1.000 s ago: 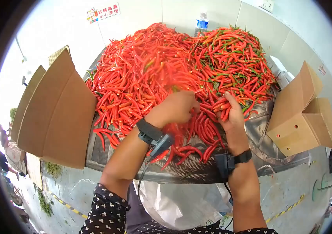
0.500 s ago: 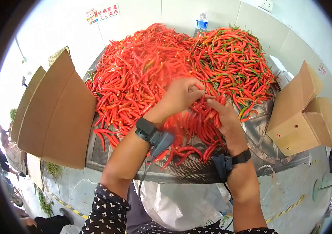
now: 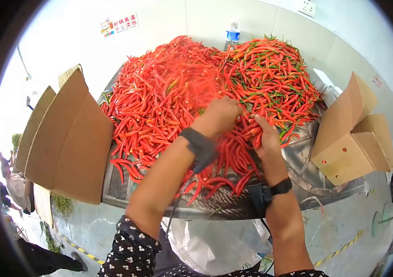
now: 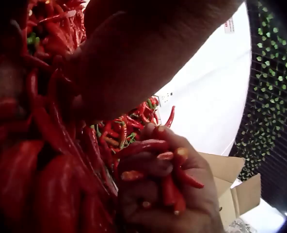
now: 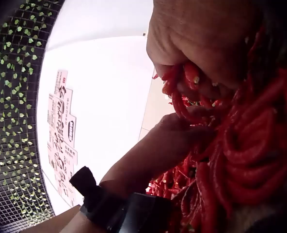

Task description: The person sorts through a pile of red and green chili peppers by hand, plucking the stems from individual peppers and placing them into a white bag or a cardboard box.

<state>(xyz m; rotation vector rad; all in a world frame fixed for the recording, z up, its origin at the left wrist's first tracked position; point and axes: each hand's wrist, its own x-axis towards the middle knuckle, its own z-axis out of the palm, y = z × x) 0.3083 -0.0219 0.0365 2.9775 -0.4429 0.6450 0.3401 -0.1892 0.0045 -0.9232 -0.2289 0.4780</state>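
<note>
In the head view my right hand (image 3: pixel 269 144) curls around several red peppers, their pale cut ends showing in the left wrist view, where this hand (image 4: pixel 194 194) faces the camera. Close on its left, over the pepper heap (image 3: pixel 145 101), is my left hand (image 3: pixel 222 115), its fingers bent. The right wrist view has the left hand (image 5: pixel 175 131) just below the peppers held by my right hand (image 5: pixel 201 39); whether its fingertips pinch a pepper is unclear. Loose red peppers (image 3: pixel 235 154) lie below both hands. Green-stemmed peppers (image 3: pixel 270 74) form a second heap at the back right.
A tall cardboard box (image 3: pixel 72 138) stands at the table's left, another open carton (image 3: pixel 344 147) at its right. Behind the heaps is a water bottle (image 3: pixel 232 36). A white bag (image 3: pixel 215 244) hangs below the front edge. Another person's leg (image 3: pixel 48 258) shows at lower left.
My left forearm has swung right, and the left hand has turned with its back more upward, staying beside the right. The right hand keeps its peppers. The person at lower left has moved further into view.
</note>
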